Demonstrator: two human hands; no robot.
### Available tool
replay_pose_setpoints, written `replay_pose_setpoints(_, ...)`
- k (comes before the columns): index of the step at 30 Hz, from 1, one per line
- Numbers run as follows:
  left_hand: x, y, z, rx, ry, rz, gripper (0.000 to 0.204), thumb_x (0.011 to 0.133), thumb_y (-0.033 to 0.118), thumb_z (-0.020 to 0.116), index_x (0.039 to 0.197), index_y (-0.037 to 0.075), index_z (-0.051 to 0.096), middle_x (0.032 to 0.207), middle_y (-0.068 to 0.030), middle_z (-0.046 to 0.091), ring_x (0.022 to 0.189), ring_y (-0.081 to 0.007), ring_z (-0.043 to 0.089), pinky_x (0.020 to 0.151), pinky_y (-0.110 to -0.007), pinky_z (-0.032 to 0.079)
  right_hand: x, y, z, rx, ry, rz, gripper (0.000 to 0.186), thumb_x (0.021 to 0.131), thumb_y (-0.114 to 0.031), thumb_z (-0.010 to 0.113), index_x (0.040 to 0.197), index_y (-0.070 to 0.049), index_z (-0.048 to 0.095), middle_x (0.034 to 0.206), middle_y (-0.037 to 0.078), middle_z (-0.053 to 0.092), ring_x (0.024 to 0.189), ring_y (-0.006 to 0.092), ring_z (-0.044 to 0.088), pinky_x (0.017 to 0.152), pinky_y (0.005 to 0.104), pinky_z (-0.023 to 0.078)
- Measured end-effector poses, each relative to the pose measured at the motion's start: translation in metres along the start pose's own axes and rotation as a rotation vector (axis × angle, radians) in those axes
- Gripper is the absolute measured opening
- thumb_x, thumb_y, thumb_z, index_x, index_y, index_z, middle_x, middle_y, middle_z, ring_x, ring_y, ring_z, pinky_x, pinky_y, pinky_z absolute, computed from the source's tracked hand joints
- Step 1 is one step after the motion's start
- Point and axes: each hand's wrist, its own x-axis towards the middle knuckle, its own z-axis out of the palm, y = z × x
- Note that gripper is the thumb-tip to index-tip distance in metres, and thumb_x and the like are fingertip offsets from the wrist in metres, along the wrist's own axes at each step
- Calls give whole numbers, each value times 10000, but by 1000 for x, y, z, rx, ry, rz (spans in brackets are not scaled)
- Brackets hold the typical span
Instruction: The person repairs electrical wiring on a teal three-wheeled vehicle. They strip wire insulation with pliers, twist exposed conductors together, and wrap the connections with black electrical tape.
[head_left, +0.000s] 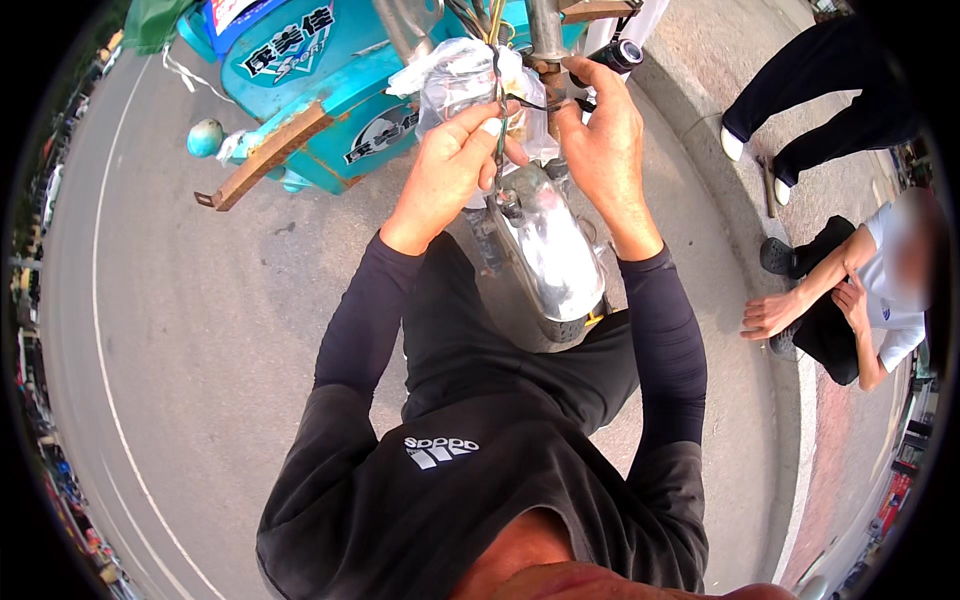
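Head view: left hand [450, 165] pinches thin dark wire [500, 130] against crinkly clear plastic wrap [455, 80] above chrome fender [550, 245]. Wire light, springy, wrap slippery; best gripped near bundle. Right hand [600, 140] closed on wire end beside steel fork tube [545, 35].

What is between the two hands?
In the head view, a clear plastic bag and dark wires lie between the left hand and right hand.
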Motion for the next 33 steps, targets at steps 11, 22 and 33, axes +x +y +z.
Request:
replay_pose_setpoints(11,-7,-24,37,228,322,289,482,965,22,586,1426,-43,460,916,-114,749,774,-129,674,712,-283,525,16,-40,5,-246,-427,-29,295,815,-126,715,1089,-37,654,968,136,715,886,343,705,757,435,554)
replay_pose_setpoints(22,-6,-8,43,188,448,255,308,908,60,674,1190,-14,575,812,-136,747,657,-211,717,599,-326,514,-5,-26,19,160,-54,201,168,843,-144,731,967,-39,686,808,166,716,695,366,704,631,442,532)
replay_pose_setpoints(33,-4,31,15,897,520,487,207,902,131,700,1080,25,709,870,-148,738,751,-268,712,634,-354,513,-7,-40,21,1410,-21,595,473,874,53,583,1342,49,516,1030,80,621,733,118,562,604,253,456)
